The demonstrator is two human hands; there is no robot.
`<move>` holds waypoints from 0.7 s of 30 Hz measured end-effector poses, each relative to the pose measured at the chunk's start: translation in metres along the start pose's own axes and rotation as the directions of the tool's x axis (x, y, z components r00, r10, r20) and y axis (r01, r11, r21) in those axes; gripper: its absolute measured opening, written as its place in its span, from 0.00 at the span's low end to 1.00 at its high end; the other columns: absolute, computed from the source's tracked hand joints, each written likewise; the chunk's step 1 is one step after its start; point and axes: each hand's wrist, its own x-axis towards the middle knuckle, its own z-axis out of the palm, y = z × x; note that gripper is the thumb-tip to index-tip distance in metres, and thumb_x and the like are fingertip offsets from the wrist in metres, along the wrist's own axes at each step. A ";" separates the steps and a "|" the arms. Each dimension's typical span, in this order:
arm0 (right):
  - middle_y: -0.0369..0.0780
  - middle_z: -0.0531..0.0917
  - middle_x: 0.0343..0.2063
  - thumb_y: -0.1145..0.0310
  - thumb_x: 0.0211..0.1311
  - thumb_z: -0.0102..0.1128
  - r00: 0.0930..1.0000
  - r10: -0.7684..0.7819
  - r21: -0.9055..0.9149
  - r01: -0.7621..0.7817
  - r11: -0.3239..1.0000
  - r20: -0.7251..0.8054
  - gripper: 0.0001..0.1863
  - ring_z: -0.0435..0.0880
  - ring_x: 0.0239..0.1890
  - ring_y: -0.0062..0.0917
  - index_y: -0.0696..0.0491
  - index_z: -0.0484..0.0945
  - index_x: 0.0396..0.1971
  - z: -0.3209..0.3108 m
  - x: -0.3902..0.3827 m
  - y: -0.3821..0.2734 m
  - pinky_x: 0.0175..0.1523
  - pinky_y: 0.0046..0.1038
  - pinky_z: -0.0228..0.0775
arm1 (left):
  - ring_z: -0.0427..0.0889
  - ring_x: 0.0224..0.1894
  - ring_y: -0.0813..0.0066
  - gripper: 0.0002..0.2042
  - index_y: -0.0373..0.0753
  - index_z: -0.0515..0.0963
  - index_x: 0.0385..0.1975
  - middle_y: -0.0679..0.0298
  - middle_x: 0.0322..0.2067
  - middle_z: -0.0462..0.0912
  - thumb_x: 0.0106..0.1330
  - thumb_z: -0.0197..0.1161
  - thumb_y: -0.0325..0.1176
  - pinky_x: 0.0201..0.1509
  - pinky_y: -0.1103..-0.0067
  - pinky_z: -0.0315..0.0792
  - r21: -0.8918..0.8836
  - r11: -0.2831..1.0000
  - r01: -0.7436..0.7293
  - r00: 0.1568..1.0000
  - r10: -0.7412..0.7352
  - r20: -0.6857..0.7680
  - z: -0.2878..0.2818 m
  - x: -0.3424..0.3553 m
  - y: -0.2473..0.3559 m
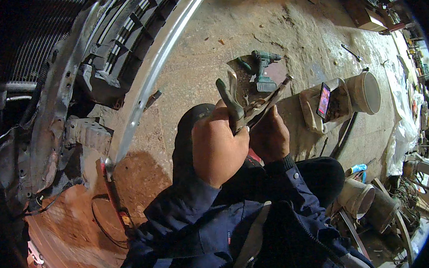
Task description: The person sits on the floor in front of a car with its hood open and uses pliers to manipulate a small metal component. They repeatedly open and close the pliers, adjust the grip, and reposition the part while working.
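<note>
curved green handle [228, 101] in left hand [218, 146], tilted up-left; worn grey-brown metal bar [274, 96] at right hand [270, 135], slanting up-right

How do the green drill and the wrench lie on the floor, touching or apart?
Apart. The head view plainly shows floor between the green drill and the wrench, which lies farther right.

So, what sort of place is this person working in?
Probably a vehicle repair workshop: a cordless drill and a wrench lie on the dirty floor, and at the left is what looks like a car's stripped front end, with a finned radiator.
</note>
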 end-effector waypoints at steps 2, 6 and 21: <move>0.43 0.88 0.53 0.52 0.85 0.53 1.000 -0.013 0.032 0.013 0.999 0.010 0.23 0.87 0.56 0.36 0.56 0.79 0.61 0.001 0.000 0.002 0.65 0.43 0.76 | 0.88 0.36 0.42 0.09 0.33 0.80 0.31 0.48 0.29 0.87 0.57 0.75 0.27 0.43 0.59 0.80 0.033 0.999 -0.028 1.000 0.028 0.004 0.001 0.001 -0.001; 0.44 0.88 0.55 0.52 0.84 0.54 1.000 -0.030 0.088 0.029 0.996 0.001 0.24 0.86 0.59 0.39 0.57 0.79 0.62 0.003 0.001 0.005 0.69 0.45 0.74 | 0.88 0.37 0.40 0.09 0.34 0.79 0.30 0.48 0.28 0.86 0.56 0.75 0.27 0.43 0.58 0.80 0.093 0.993 -0.066 0.998 0.064 0.024 0.002 0.002 -0.002; 0.45 0.85 0.53 0.56 0.85 0.52 0.980 -0.067 0.189 0.031 0.982 0.187 0.21 0.83 0.60 0.40 0.59 0.79 0.59 0.007 0.003 0.000 0.70 0.44 0.71 | 0.88 0.35 0.38 0.08 0.36 0.82 0.39 0.45 0.30 0.87 0.61 0.67 0.27 0.42 0.51 0.82 0.291 0.943 -0.159 0.983 0.126 0.130 -0.001 0.000 -0.010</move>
